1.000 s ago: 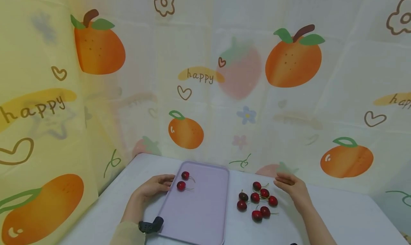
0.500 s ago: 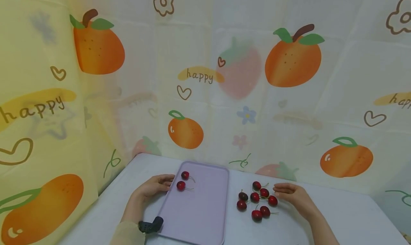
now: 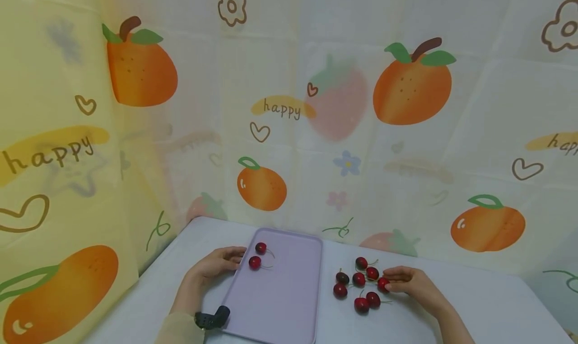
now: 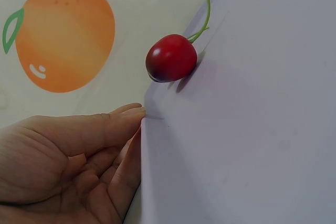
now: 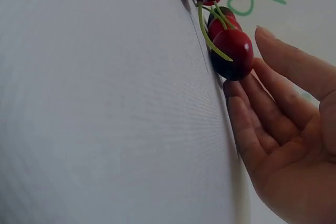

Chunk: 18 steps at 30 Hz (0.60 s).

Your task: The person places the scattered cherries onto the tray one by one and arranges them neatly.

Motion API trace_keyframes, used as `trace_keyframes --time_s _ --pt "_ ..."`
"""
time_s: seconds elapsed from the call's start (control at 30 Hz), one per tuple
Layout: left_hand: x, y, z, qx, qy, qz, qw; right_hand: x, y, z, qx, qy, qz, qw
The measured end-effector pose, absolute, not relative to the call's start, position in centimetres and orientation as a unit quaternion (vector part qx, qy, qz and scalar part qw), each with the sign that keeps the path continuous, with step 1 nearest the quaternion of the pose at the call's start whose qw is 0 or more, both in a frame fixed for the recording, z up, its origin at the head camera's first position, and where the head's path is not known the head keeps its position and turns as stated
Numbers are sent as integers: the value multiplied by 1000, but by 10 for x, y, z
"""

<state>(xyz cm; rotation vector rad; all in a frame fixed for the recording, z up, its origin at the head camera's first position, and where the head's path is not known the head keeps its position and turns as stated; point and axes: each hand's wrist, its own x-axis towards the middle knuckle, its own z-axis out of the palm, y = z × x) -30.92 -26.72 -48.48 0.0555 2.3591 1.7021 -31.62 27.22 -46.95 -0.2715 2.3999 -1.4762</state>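
My left hand (image 3: pixel 219 262) holds the left rim of a shallow lilac tray (image 3: pixel 289 304); in the left wrist view the thumb lies at the rim and the fingers are against its outer side. Two red cherries with stems sit at the tray's far left, the nearer one (image 3: pixel 255 263) beside that hand. Right of the tray, several loose cherries (image 3: pixel 358 279) form a cluster on the table. My right hand (image 3: pixel 412 282) reaches round the rightmost cherry (image 5: pixel 233 55), fingertips right at it, while a gap shows between thumb and fruit in the right wrist view.
The white table (image 3: pixel 483 304) ends at a hanging cloth (image 3: pixel 316 183) printed with oranges, hearts and the word happy. More cloth (image 3: pixel 67 208) hangs along the left side. A black strap device (image 3: pixel 212 317) is on the left wrist, overlapping the tray's near left edge.
My right hand has come down and left from beside the cluster to the rightmost cherry, thumb and fingers now on either side of it. The left hand and tray have stayed put.
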Motion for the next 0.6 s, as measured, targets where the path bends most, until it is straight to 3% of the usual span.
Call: trace_keyframes --time_s 0.6 --pt "-310 -267 -486 11 804 584 113 -318 270 -475 -102 850 -499 135"
